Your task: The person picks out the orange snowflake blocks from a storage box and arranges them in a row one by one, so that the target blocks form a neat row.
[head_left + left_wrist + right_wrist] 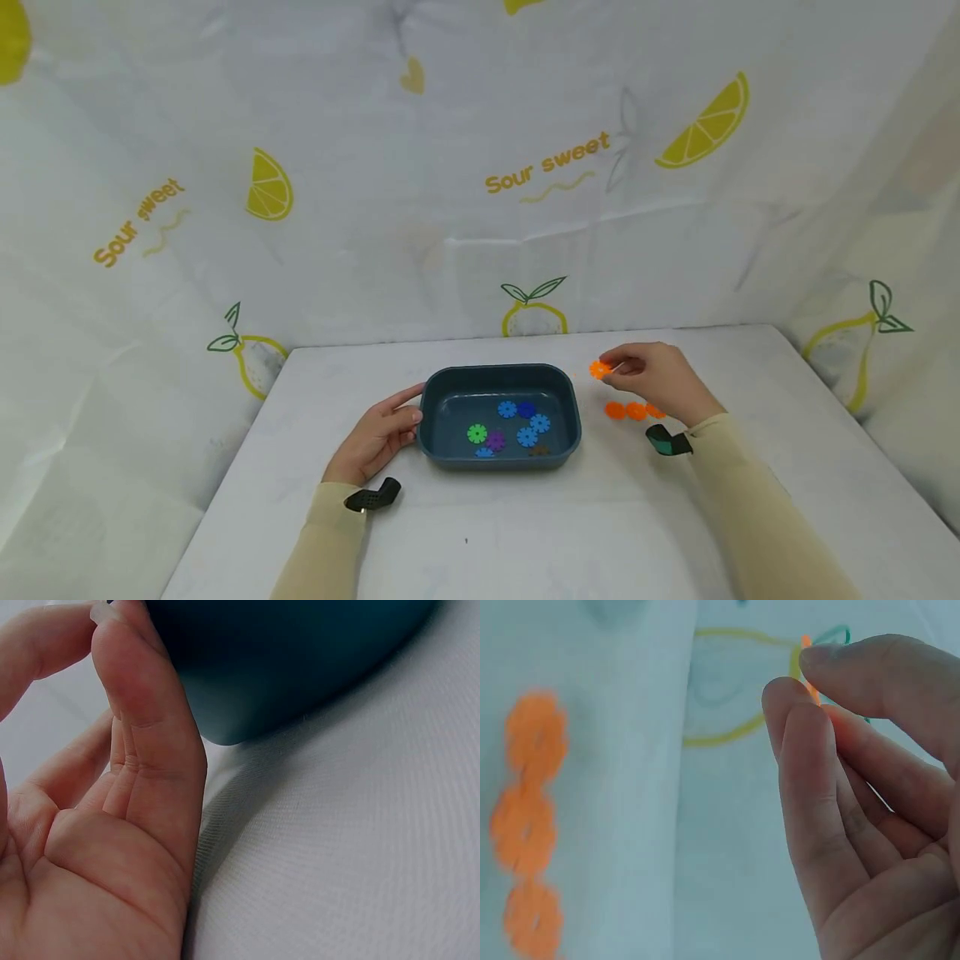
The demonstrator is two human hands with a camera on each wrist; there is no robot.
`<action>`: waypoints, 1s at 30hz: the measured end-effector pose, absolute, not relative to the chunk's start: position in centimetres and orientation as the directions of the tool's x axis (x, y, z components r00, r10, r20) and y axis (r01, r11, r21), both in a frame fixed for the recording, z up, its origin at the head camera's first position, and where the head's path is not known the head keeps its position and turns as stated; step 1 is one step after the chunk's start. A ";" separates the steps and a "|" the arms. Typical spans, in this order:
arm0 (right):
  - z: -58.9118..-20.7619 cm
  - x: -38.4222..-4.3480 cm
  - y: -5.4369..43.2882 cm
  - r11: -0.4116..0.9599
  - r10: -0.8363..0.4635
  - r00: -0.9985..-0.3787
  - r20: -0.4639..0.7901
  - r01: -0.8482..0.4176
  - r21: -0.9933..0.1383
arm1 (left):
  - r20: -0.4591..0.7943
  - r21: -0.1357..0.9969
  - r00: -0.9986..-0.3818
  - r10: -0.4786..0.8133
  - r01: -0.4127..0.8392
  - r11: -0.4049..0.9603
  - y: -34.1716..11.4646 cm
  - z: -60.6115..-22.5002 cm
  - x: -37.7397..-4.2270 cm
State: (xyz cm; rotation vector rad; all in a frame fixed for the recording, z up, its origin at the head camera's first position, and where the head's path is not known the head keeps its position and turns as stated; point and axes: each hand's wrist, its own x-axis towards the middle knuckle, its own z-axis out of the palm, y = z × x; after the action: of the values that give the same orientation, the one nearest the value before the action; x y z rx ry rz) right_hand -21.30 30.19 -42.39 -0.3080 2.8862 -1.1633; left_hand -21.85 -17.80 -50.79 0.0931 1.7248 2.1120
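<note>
An orange flower-shaped disc (599, 369) is pinched between the thumb and fingertips of my right hand (651, 377), held up at the right of the tray; the right wrist view shows the orange disc (810, 671) edge-on. My left hand (378, 437) rests against the left side of the dark blue-green tray (495, 463), thumb and index finger at its outer wall. In the left wrist view the left hand's fingers (154, 727) are beside the tray wall (232, 720). Inside the tray lie several blue discs (527, 437), a green disc (477, 433), a purple disc (496, 441) and a brown disc (539, 450).
Below my right hand, a row of orange discs (636, 411) lies on the white table (465, 533); the right wrist view shows the orange discs (526, 829) blurred. A lemon-printed white sheet (360, 275) hangs behind the table. Each wrist wears a dark band (372, 497).
</note>
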 end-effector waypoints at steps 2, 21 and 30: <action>-42.9 -20.7 32.1 0.720 -0.145 -0.988 0.044 -0.136 -0.680 | -0.205 0.952 -0.914 0.350 -0.269 -0.144 -17.7 -50.8 -21.9; -47.0 -17.5 43.2 0.816 0.027 -0.999 0.037 0.001 -0.578 | -0.226 0.952 -0.918 0.325 -0.279 -0.126 -18.0 -50.9 -21.4; -47.6 -17.2 44.7 0.818 0.053 -0.998 0.023 0.030 -0.575 | -0.222 0.955 -0.914 0.339 -0.274 -0.112 -17.8 -50.9 -21.7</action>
State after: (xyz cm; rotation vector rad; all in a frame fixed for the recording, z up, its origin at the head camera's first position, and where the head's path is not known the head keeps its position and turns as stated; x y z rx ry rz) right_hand -17.17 44.75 -47.57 0.0696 3.0309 -0.9574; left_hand -21.67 -17.77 -50.86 0.0719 1.7668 2.0768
